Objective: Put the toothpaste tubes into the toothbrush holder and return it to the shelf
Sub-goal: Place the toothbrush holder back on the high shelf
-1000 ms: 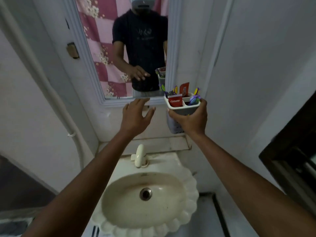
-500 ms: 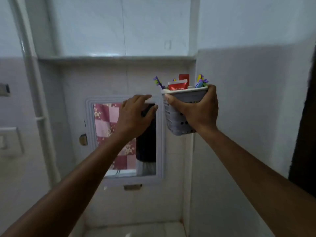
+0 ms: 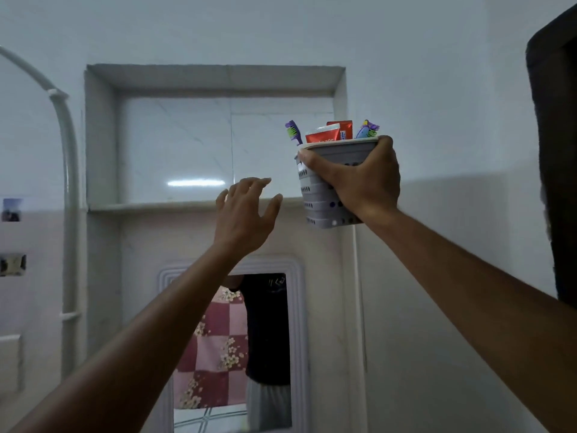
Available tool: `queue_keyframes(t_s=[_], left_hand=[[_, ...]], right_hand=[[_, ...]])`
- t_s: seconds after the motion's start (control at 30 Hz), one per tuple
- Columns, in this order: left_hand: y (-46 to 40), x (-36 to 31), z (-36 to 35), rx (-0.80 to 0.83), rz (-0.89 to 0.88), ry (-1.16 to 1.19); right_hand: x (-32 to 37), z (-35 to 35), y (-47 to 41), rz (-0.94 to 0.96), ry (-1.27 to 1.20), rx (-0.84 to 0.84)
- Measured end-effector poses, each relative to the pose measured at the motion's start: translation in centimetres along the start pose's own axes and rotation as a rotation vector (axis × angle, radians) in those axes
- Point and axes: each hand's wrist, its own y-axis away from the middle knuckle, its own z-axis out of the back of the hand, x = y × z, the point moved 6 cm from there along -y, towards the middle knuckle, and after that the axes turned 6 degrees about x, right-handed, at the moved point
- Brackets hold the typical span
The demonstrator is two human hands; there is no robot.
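My right hand [image 3: 362,185] grips a grey perforated toothbrush holder [image 3: 315,198] and keeps it upright in the air at the right end of a recessed wall shelf [image 3: 156,206]. Two red toothpaste tubes [image 3: 323,134] stick out of its top, with a purple toothbrush [image 3: 293,131] to their left and a blue and purple one [image 3: 367,129] to their right. The holder's base hangs slightly below the shelf ledge. My left hand [image 3: 243,218] is raised to the left of the holder, fingers spread, holding nothing, just in front of the ledge.
The shelf is a tiled niche [image 3: 215,135] with side walls and a low top. Below it hangs a framed mirror [image 3: 231,348]. A white pipe [image 3: 68,189] runs down the left wall. A dark door edge [image 3: 559,170] stands at the far right.
Both hands rose from above the sink to shelf height, and my view tilted up with them. The holder stayed in my right hand throughout; the left hand stayed empty beside it.
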Motion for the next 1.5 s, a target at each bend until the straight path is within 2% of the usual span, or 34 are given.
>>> queue_keyframes(t_s=[0.3, 0.53, 0.8, 1.07, 1.3, 1.5], left_hand=[[-2.8, 3.9, -4.9, 0.269, 0.122, -0.118], [-2.4, 4.9, -6.1, 0.223, 0.113, -0.148], [-2.3, 5.2, -6.5, 0.192, 0.126, -0.158], [-2.3, 5.1, -6.5, 0.188, 0.135, -0.174], [-2.2, 5.0, -6.1, 0.21, 0.133, -0.178], [-2.3, 5.1, -6.2, 0.244, 0.125, -0.171]], right_hand=[[0.2, -2.7, -3.8, -0.008, 0.073, -0.08], [-1.4, -5.3, -6.5, -0.007, 0.056, -0.121], [-3.8, -9.9, -8.6, -0.082, 0.159, 0.116], [-7.9, -13.2, -5.8, -0.131, 0.454, 0.433], [-8.1, -12.8, -5.4, -0.052, 0.501, 0.357], [-8.2, -11.8, -4.5, 0.011, 0.443, 0.257]])
